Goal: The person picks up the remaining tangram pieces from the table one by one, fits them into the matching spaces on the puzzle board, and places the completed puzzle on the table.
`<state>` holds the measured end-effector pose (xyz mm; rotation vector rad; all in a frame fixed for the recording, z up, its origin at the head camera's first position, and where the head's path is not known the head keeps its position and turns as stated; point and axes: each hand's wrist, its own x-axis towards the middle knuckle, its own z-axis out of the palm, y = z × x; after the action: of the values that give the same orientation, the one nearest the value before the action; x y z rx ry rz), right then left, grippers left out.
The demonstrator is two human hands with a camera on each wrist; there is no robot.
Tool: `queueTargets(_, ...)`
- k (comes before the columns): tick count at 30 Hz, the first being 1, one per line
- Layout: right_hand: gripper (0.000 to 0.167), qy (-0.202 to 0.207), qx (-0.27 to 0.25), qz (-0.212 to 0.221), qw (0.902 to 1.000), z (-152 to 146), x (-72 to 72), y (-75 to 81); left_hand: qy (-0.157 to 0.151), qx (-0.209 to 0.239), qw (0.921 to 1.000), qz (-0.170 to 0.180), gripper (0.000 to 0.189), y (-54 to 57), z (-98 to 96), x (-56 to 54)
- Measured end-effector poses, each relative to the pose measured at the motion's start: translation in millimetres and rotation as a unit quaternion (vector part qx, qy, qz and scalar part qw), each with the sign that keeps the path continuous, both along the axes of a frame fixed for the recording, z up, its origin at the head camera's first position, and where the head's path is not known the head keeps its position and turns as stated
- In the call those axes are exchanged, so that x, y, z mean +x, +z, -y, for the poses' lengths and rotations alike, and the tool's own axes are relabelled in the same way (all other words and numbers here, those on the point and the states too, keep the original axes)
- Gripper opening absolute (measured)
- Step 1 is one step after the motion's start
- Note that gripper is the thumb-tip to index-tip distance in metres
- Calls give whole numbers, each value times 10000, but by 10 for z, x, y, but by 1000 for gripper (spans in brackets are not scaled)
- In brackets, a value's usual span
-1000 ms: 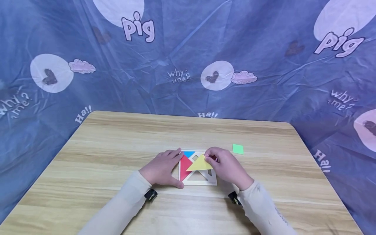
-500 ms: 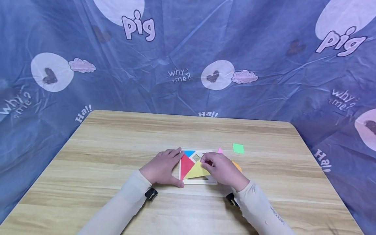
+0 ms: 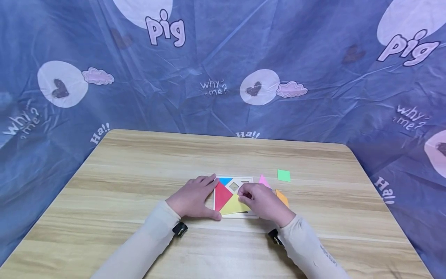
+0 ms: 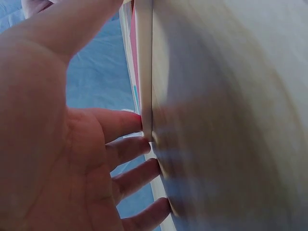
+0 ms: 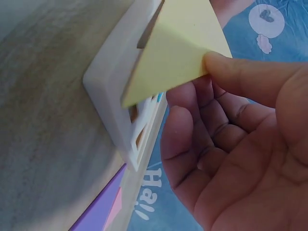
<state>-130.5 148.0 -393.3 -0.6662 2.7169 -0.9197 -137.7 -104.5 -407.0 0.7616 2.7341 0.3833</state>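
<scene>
A white tangram board (image 3: pixel 240 217) lies on the table, with a red triangle (image 3: pixel 221 195) and a blue piece (image 3: pixel 225 181) in its left part. My left hand (image 3: pixel 193 198) rests along the board's left edge, its thumb at the near corner and forefinger at the far corner. In the left wrist view, its fingers (image 4: pixel 126 153) are spread and fairly straight against the edge. My right hand (image 3: pixel 266 202) pinches a yellow triangle (image 5: pixel 178 53) between thumb and fingers. The triangle is tilted over the board's near part, partly covering its cutouts; the right hand hides the board's right side.
Right of the board lie a pink piece (image 3: pixel 263 181), an orange piece (image 3: pixel 281 197) partly behind the right hand, and a green piece (image 3: pixel 283 175). A purple piece (image 5: pixel 98 209) shows in the right wrist view. A blue printed cloth (image 3: pixel 174 104) hangs behind the table (image 3: pixel 156 155).
My right hand has moved the yellow triangle left and nearer, lower over the board beside the red triangle. The pink and orange pieces have come into sight. My left hand has stayed at the edge.
</scene>
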Motion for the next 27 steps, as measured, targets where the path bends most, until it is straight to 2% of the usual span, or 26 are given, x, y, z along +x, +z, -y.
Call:
queueTargets(8, 10, 45, 109, -58, 9999, -8, 5, -34, 138, -42, 9999, -14, 100, -16, -29, 6)
queueTargets(16, 12, 17, 222, 7, 9998, -23, 4, -52, 179, -93, 9998, -28, 100, -13, -58, 21)
queueTargets(27, 11, 89, 350, -188, 9992, -30, 30, -113, 149, -95, 9998, -136, 100, -38, -75, 50)
